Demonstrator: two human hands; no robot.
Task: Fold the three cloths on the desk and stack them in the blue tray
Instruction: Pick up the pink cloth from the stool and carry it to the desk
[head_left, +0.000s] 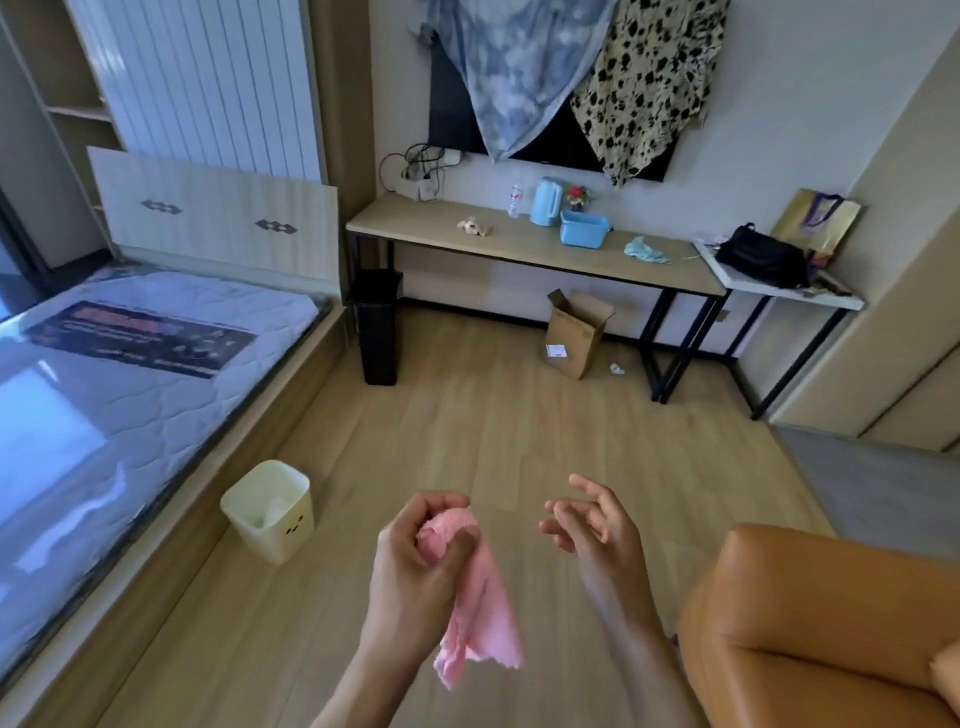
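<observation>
Far to the left of the gripping hand lies a bare mattress (130, 389), and nearer on that same side a cream waste bin (270, 512) stands on the wood floor. The left hand (415, 551) is curled tight round a pink cloth (488, 618), fingers and thumb bunching its upper end, while the rest hangs loose below the fist and over the wrist. Just right of the grip, apart from the cloth and not touching it, the right hand (592, 525) is held up with fingers spread and lightly bent, holding nothing.

Well beyond both hands, across the floor, the desk (519, 244) stands against the wall. On it, left to right, are a small beige crumpled thing (474, 226), too small to tell what it is, a pale blue kettle (545, 201), the blue tray (583, 228) just beside the kettle, and a light blue cloth (644, 250) lying crumpled to the tray's right, apart from it. An open cardboard box (574, 332) sits on the floor under the desk. Close to the right of the empty hand is an orange armchair (810, 623)
</observation>
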